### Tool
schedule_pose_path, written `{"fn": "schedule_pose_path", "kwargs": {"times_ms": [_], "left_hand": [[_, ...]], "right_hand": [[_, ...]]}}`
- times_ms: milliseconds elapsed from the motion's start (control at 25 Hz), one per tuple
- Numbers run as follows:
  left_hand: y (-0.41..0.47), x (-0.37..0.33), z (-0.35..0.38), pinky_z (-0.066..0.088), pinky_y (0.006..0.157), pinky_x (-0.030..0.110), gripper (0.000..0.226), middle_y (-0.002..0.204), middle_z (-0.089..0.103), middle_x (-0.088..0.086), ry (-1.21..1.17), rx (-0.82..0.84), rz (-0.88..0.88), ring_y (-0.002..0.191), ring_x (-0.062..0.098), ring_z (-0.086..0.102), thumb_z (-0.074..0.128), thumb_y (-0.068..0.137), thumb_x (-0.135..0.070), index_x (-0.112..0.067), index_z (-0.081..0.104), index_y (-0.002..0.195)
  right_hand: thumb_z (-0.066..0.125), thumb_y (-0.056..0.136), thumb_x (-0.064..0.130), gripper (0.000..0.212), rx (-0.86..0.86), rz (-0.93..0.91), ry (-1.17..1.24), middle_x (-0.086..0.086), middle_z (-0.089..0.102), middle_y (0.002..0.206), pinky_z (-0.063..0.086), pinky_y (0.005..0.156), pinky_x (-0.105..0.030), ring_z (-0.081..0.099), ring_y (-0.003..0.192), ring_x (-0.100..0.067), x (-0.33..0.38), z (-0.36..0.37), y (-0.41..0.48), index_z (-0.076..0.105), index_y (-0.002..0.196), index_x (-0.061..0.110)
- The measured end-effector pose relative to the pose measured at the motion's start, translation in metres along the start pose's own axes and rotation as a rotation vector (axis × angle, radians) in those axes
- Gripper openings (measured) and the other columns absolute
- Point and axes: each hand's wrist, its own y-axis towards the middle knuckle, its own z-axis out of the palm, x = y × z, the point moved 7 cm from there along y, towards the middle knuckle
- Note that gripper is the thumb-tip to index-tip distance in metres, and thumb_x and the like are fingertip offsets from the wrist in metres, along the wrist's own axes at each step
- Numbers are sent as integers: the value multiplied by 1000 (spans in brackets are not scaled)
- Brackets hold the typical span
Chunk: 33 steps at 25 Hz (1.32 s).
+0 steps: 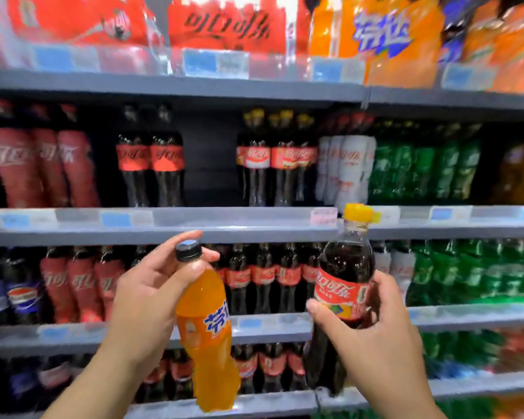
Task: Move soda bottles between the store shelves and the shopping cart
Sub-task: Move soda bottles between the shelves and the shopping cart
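The store shelves (pixel 170 225) fill the whole wall in front of the person, grey tiers one above another. On the top tier sit big shrink-wrapped multipacks, red ones (pixel 224 25) to the left and orange ones (pixel 384 40) to the right. Below them stand rows of single bottles: dark cola bottles with red labels (pixel 152 158), a cluster with white labels (pixel 345 167), then green bottles (pixel 421 167) further right (all of it smeared by motion blur).

In front of the shelves, both hands are raised, each with a bottle, and the two bottles are near each other but apart. The left hand (pixel 146 294) grips the orange soda bottle (pixel 206 328) high up, fingers curled round its neck and shoulder, the bottle tilted with its base nearer the person. The right hand (pixel 372 331) wraps the cola bottle (pixel 342 285) at the label, thumb across the front, holding it nearly upright before the middle tier's edge.

The orange bottle wears a black cap (pixel 188 251); the cola bottle has a yellow cap (pixel 359 213). Small blue price tags (pixel 215 63) line the shelf rails.
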Motion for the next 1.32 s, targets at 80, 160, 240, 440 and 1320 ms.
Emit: {"fn": "schedule_pose_path", "kwargs": {"times_ms": [80,160,240,440,1320], "left_hand": [[19,-9,19,55,70,16,37,102,78,3,-2,5,10,89,11,73,77,73,-33,-35,75,110],[40,-19,34,55,69,16,38,100,79,2,-12,16,10,87,9,73,73,70,-38,-36,76,108],[62,-25,41,55,68,18,36,102,78,3,-23,28,22,88,11,72,71,73,-34,-34,76,108],[114,-30,43,56,70,21,30,105,78,2,-6,47,118,90,13,74,71,84,-24,-35,75,111],[195,-25,93,59,76,32,45,111,76,9,-27,260,181,96,25,73,73,76,-39,-27,72,119]], "right_hand": [[73,44,79,81,-27,-45,-30,26,69,94,51,77,-36,66,89,0,16,-9,29,47,115,50],[71,49,79,71,-74,-111,-43,26,67,93,47,71,-35,64,88,-1,36,-13,56,45,109,53],[77,56,72,68,-100,-182,-34,25,65,97,48,73,-35,65,89,-8,55,-8,83,42,111,51],[86,67,54,65,-199,-323,26,16,66,105,44,81,-31,65,98,-16,90,23,153,43,114,42],[79,64,66,72,-230,-351,-219,6,62,109,49,77,-35,64,97,-23,65,78,252,40,114,31]]}}
